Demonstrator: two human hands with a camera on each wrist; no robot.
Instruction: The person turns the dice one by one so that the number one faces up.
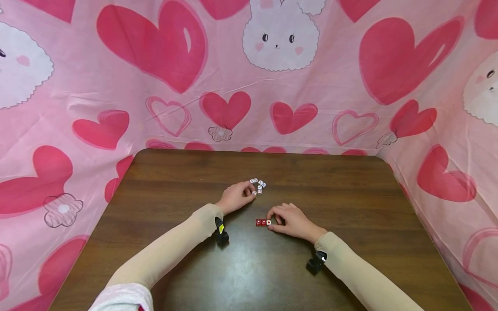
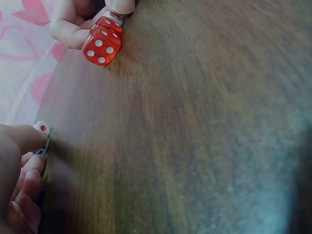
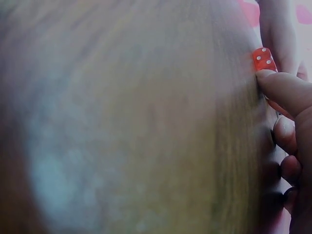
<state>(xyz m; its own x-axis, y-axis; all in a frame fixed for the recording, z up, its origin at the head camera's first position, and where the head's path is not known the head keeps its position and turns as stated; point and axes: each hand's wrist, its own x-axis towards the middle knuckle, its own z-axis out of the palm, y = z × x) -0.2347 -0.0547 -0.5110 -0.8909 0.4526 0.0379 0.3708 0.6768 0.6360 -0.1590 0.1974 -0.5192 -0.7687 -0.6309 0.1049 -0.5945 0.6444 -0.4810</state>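
Near the middle of the table, my left hand [image 1: 236, 197] pinches a white die [image 1: 254, 193] between thumb and forefinger. In the left wrist view, that die [image 2: 43, 127] shows a red single pip above the thumb. Several other white dice [image 1: 260, 190] lie just beyond and to the right of those fingertips. Closer to me, my right hand [image 1: 294, 221] holds another white die [image 1: 269, 222] at the right end of a short row. Two translucent red dice [image 1: 261, 222] with white pips make up the rest of that row. The right thumb partly hides the red die [image 3: 263, 59] in the right wrist view.
A brown wood-grain table [image 1: 175, 172] carries all the dice. Pink cloth [image 1: 233, 77] with hearts and rabbits hangs behind it and along both sides. A small black camera [image 1: 222, 236] is strapped at the left wrist, another camera [image 1: 314, 264] at the right.
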